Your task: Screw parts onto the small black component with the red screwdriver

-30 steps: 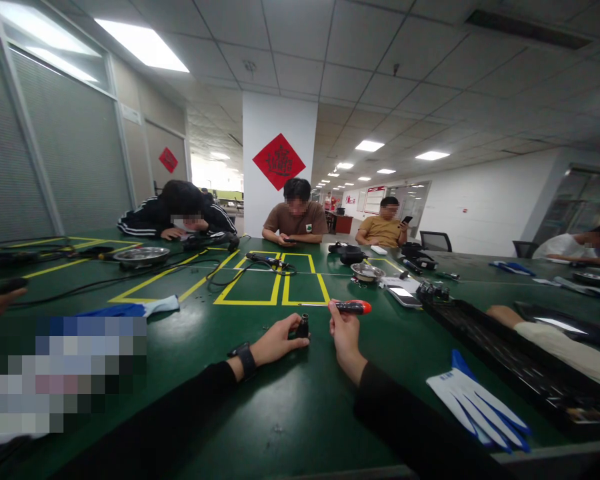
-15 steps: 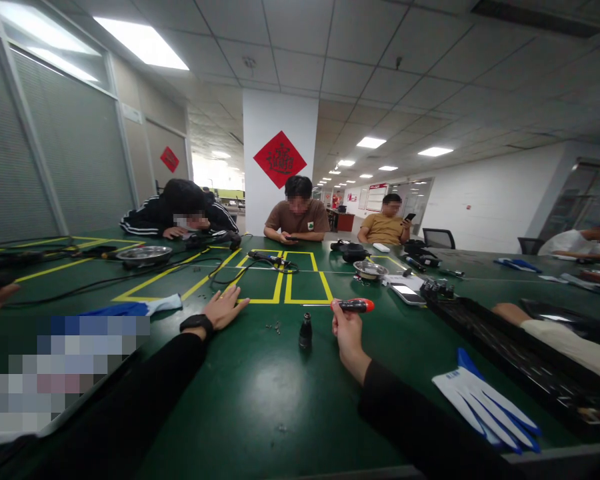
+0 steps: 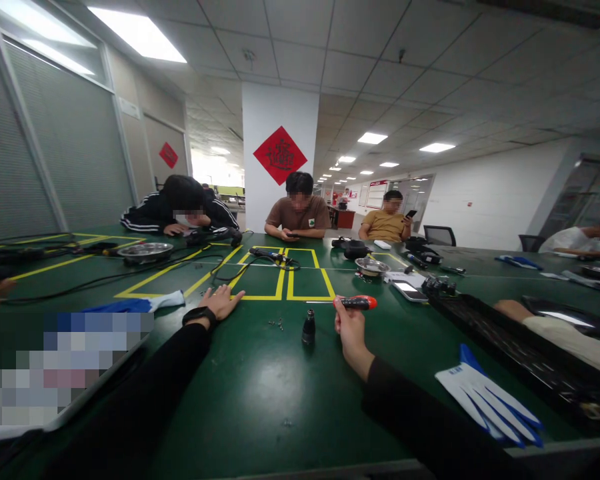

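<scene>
My right hand (image 3: pixel 350 327) is closed round the front of a red and black screwdriver (image 3: pixel 357 303), its thin shaft pointing left just above the table. To the left of that hand a black tapered tool part (image 3: pixel 309 328) with a metal tip stands upright on the green table (image 3: pixel 260 400). Flat on the tabletop lies my left hand (image 3: pixel 219 303), fingers spread, with a black band on the wrist and nothing held. Several small screws (image 3: pixel 276 324) lie between my left hand and the black part. More tiny screws (image 3: pixel 287 423) are nearer to me.
White and blue gloves (image 3: pixel 485 393) lie at right, beside a long black tray (image 3: pixel 510 353). Metal bowls (image 3: pixel 371 267), a phone (image 3: pixel 409 291) and a corded tool (image 3: pixel 270 255) sit farther back. Several people sit around the table; a co-worker's arm (image 3: pixel 555 333) reaches in from the right.
The view has shifted slightly. My left hand's fingers sit a little closer together; my right hand still holds the screwdriver in nearly the same pose.
</scene>
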The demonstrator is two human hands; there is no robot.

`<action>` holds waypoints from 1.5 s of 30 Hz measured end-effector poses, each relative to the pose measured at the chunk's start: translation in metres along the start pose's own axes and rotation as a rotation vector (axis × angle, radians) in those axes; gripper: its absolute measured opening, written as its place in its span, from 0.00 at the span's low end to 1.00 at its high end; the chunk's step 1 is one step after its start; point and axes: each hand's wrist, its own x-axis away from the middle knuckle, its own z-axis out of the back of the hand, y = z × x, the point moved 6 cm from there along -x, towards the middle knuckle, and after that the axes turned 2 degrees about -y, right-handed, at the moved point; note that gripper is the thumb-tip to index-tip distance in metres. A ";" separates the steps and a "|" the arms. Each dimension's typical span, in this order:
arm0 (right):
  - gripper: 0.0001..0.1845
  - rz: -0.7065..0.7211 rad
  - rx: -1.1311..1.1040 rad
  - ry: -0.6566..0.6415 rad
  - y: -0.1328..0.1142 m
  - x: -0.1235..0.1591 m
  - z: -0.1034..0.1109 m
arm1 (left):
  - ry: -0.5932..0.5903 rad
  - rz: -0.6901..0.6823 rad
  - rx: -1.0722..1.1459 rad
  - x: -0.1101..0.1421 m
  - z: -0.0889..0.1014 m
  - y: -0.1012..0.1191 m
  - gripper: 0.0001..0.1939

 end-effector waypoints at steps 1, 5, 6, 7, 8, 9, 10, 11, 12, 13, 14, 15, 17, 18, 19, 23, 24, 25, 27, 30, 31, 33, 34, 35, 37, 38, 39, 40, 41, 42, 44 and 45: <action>0.25 0.001 0.003 -0.001 0.000 0.000 0.000 | -0.002 0.006 -0.007 -0.001 0.000 -0.002 0.40; 0.24 0.009 0.001 -0.019 0.000 0.000 0.000 | -0.015 0.027 -0.013 -0.005 0.001 -0.009 0.41; 0.23 0.005 -0.006 -0.021 0.001 0.000 0.000 | -0.005 0.026 -0.012 -0.004 0.002 -0.009 0.41; 0.22 -0.001 -0.011 -0.019 0.003 0.000 0.001 | 0.018 0.021 -0.012 -0.003 0.004 -0.008 0.41; 0.21 -0.009 -0.017 -0.015 0.004 -0.001 0.001 | 0.052 0.018 -0.014 -0.001 0.007 -0.007 0.40; 0.21 -0.015 -0.022 -0.015 0.006 -0.002 0.001 | 0.094 0.016 -0.021 0.002 0.011 -0.004 0.40; 0.20 -0.017 -0.027 -0.017 0.007 -0.003 0.000 | 0.146 0.013 -0.030 0.006 0.015 0.000 0.40; 0.20 -0.019 -0.032 -0.032 0.007 -0.005 -0.001 | 0.201 0.007 -0.039 0.011 0.020 0.006 0.39; 0.19 -0.016 -0.038 -0.053 0.007 -0.006 -0.003 | 0.261 0.012 -0.041 0.016 0.026 0.011 0.38; 0.19 -0.018 -0.046 -0.080 0.008 -0.008 -0.006 | 0.306 0.017 -0.028 0.022 0.030 0.018 0.35; 0.19 -0.046 -0.054 -0.135 0.009 -0.010 -0.010 | 0.352 0.029 0.003 0.027 0.035 0.024 0.32; 0.18 -0.066 -0.055 -0.169 0.009 -0.011 -0.013 | 0.386 0.038 0.049 0.032 0.040 0.031 0.28; 0.18 -0.098 -0.057 -0.227 0.010 -0.013 -0.018 | 0.439 0.091 0.174 0.041 0.046 0.041 0.22; 0.18 -0.107 -0.063 -0.242 0.010 -0.014 -0.019 | 0.434 0.091 0.244 0.044 0.047 0.048 0.20; 0.19 -0.113 -0.075 -0.256 0.010 -0.014 -0.019 | 0.396 0.058 0.313 0.045 0.046 0.056 0.18; 0.19 -0.128 -0.071 -0.297 0.013 -0.014 -0.015 | 0.238 -0.122 0.433 0.050 0.033 0.092 0.18; 0.17 -0.132 -0.051 -0.305 0.015 -0.014 -0.014 | 0.197 -0.139 0.463 0.050 0.028 0.098 0.21; 0.16 -0.137 -0.032 -0.312 0.016 -0.014 -0.013 | 0.157 -0.152 0.487 0.051 0.023 0.103 0.23; 0.15 -0.148 -0.010 -0.321 0.018 -0.014 -0.012 | 0.105 -0.165 0.505 0.051 0.016 0.110 0.26; 0.15 -0.159 0.000 -0.345 0.017 -0.013 -0.013 | 0.085 -0.182 0.486 0.052 0.012 0.114 0.25; 0.15 -0.161 0.002 -0.354 0.016 -0.013 -0.014 | 0.084 -0.187 0.483 0.052 0.012 0.114 0.24; 0.15 -0.162 0.007 -0.378 0.015 -0.011 -0.017 | 0.078 -0.203 0.486 0.053 0.013 0.114 0.22; 0.15 -0.161 0.013 -0.394 0.014 -0.010 -0.018 | 0.077 -0.214 0.489 0.053 0.013 0.114 0.21; 0.16 -0.159 0.019 -0.412 0.013 -0.010 -0.019 | 0.079 -0.227 0.496 0.054 0.014 0.114 0.20; 0.16 -0.148 0.029 -0.445 0.013 -0.008 -0.021 | 0.089 -0.255 0.516 0.056 0.017 0.116 0.19; 0.16 -0.139 0.033 -0.456 0.012 -0.007 -0.022 | 0.093 -0.269 0.529 0.057 0.018 0.118 0.19; 0.16 -0.129 0.034 -0.461 0.012 -0.007 -0.022 | 0.096 -0.281 0.543 0.058 0.020 0.119 0.19; 0.16 -0.119 0.035 -0.460 0.011 -0.006 -0.022 | 0.095 -0.290 0.557 0.059 0.021 0.121 0.19; 0.16 -0.111 0.035 -0.456 0.010 -0.006 -0.022 | 0.089 -0.295 0.572 0.059 0.022 0.123 0.20; 0.16 -0.106 0.035 -0.451 0.010 -0.007 -0.022 | 0.080 -0.297 0.588 0.060 0.024 0.124 0.21; 0.16 -0.106 0.033 -0.430 0.010 -0.007 -0.020 | 0.057 -0.304 0.631 0.061 0.025 0.126 0.22; 0.16 -0.108 0.030 -0.417 0.010 -0.008 -0.019 | 0.044 -0.313 0.652 0.062 0.025 0.128 0.22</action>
